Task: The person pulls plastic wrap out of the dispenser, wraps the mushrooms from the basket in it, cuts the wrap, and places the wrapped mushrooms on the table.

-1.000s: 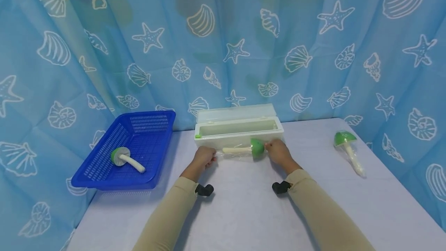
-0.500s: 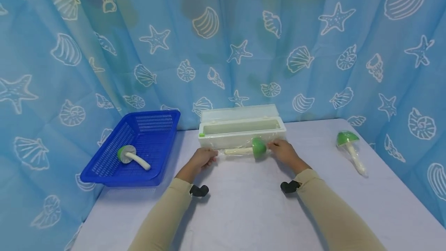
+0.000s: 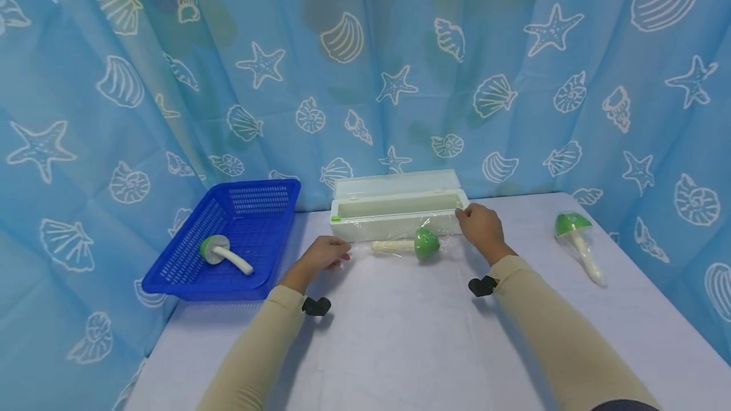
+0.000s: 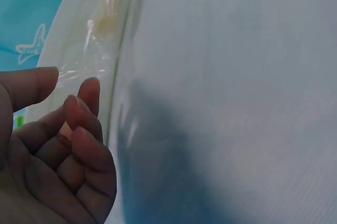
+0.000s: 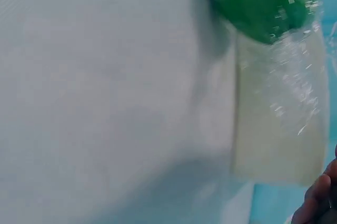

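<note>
A toy mushroom with a green cap [image 3: 426, 243] and pale stem lies sideways on the table under clear plastic film [image 3: 451, 246]. Directly behind it is a long white box [image 3: 371, 229], its lid [image 3: 396, 184] raised. Film reaches up over the box's front. At the stem end, my left hand [image 3: 322, 256] is beside the film; in the left wrist view, thumb [image 4: 39, 84] and fingers are apart with nothing held. My right hand [image 3: 481, 230] is at the box's right front corner, pinching the film's edge. Only some fingers [image 5: 318, 197] show in the right wrist view.
On the left stands a blue plastic basket [image 3: 274, 240] with an unwrapped green-capped toy mushroom [image 3: 219, 250] in it. A film-wrapped one [image 3: 579, 243] lies at the table's right. A green tab [image 3: 335, 218] sits on the box's left rim. A shell-patterned curtain [image 3: 365, 81] hangs behind.
My right hand has moved up and right from the mushroom's cap to the box corner. The left hand has shifted slightly left. The whole head view has swung a little left.
</note>
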